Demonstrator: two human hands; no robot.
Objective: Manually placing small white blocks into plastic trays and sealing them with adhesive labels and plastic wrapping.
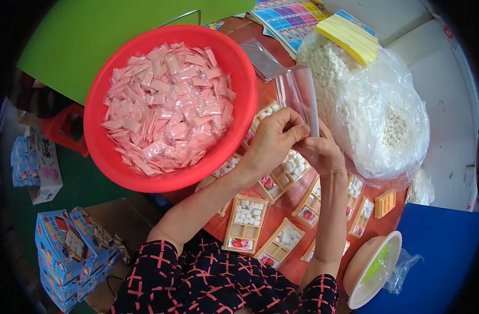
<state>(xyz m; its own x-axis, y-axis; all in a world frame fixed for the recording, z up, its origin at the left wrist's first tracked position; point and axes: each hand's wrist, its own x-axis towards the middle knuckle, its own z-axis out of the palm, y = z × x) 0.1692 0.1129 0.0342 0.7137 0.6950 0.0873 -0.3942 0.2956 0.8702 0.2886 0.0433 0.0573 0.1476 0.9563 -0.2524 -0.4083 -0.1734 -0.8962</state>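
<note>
Clear plastic sleeve (301, 94): held upright above the middle of the reddish-brown surface (281, 214), between the red basin and the big white bag. Left hand (273, 140) grips its lower end, fingers (293, 130) pinched together on the plastic. Right hand (320, 153) sits just beside and partly behind the left, touching it; its fingers close on the same lower edge of the sleeve, though the exact contact is hidden by the left hand.

Directly below the hands: several shallow tan compartment trays (246, 222) lie flat on the surface, some cells filled with small white cubes (248, 212), each tray with a red picture at one end. One small orange tray (385, 203) lies apart at the right.

Left of the hands: large red basin (246, 104), heaped with small pink sachets (169, 107).

Right of the hands: bulky clear bag of white pieces (386, 125), a stack of yellow slips (349, 36) resting on top. Colourful printed sheets (289, 18) lie at the far edge.

Near right corner: pale bowl (373, 269) on its side with crumpled film (404, 267) beside it. Blue cartons (67, 251) are piled on the floor at lower left.
</note>
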